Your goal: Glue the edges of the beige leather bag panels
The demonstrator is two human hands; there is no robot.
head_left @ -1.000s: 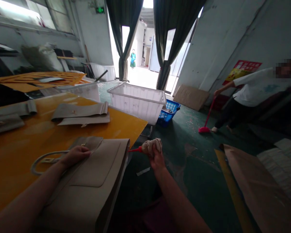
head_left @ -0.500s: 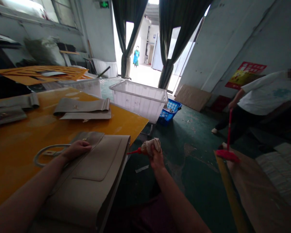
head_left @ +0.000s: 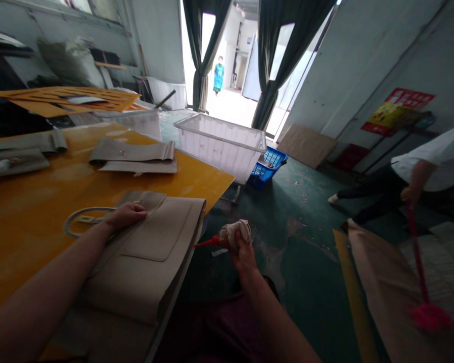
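Note:
A beige leather bag (head_left: 151,257) lies flat on the orange table (head_left: 41,201), its edge hanging over the table's front corner. My left hand (head_left: 126,214) rests on the bag's top near its looped handle (head_left: 75,219), fingers curled down onto the leather. My right hand (head_left: 242,247) is closed round a rag-wrapped bottle (head_left: 232,234) with a red pointed nozzle (head_left: 204,243). The nozzle tip points at the bag's side edge, just short of it.
More beige leather pieces (head_left: 134,156) lie farther back on the table. A clear plastic crate (head_left: 221,146) and a blue basket (head_left: 268,166) stand beyond the corner. At right a person in a white top sweeps with a red broom (head_left: 426,312) over brown sheets (head_left: 397,297) on the green floor.
The sweeping person has moved right and nearer, the broom now over the brown sheets. My view has tipped slightly down. Both my hands keep their places on the bag and bottle.

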